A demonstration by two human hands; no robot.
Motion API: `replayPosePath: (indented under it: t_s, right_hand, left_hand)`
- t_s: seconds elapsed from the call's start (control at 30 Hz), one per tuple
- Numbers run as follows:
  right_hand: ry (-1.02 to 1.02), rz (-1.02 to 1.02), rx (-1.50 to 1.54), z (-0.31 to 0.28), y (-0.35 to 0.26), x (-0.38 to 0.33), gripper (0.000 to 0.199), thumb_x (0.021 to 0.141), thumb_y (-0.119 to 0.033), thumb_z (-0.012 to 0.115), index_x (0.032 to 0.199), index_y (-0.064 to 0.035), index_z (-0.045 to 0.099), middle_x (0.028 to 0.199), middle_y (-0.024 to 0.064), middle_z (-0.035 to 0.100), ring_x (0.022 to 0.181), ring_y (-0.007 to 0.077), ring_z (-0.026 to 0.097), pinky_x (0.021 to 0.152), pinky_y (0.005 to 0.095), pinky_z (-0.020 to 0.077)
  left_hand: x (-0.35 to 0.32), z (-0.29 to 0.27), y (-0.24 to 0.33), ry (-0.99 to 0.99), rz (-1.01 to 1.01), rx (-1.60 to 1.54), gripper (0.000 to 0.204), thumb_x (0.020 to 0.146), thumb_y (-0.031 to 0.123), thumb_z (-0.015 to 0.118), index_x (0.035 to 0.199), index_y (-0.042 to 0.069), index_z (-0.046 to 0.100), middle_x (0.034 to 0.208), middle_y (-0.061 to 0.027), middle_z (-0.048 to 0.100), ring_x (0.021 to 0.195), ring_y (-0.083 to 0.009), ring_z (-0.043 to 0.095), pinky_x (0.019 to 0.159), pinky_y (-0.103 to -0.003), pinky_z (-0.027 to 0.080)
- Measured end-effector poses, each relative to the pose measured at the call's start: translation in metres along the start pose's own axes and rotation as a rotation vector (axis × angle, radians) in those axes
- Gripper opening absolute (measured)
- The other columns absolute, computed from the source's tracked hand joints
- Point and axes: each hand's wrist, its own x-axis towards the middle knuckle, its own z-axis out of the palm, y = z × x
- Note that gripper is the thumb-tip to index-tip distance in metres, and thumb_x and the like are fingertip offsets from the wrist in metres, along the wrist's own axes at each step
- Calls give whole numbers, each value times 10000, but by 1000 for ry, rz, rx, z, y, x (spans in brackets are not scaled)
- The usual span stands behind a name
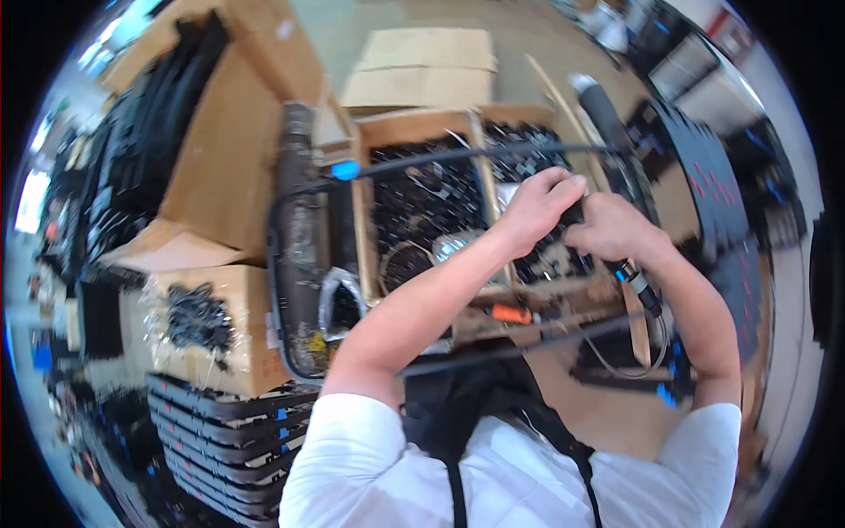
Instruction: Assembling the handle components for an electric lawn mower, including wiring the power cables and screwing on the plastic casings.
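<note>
Corded tool (642,288) | juts below right hand (620,227), curled round it | left hand (546,204) beside, hold unclear

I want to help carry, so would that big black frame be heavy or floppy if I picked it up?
The black frame is probably light for its size, since its middle is open. Its long, thin bars may flex a bit if it's lifted by one side.

No readable text or labels.

Head-worn fisheye — wide, near, facing down
</note>
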Motion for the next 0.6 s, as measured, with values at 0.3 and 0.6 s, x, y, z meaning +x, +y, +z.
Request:
replayPosePath:
  t_s: [0.3, 0.6]
  right_hand:
    - [-5, 188, 91, 137, 28, -151, 438, 845, -347, 664, 842, 89, 700, 779, 274, 709, 802, 409, 738, 776, 495, 573]
    - [35, 139, 122, 169, 27, -170, 410, 826, -317, 643, 807, 89, 699, 829, 295, 715, 843, 447, 731, 804, 520, 570]
  left_hand:
    - [-148, 74, -69, -228, -313, -178, 212, 1051, 275, 670, 1102, 69, 687, 973, 42, 654, 885, -49, 577, 797, -248, 488]
    - [-180, 81, -85, -127, -220, -99, 218, 1056, 270, 655, 1076, 56, 689, 978, 33, 661, 898, -51, 577, 809, -252, 491]
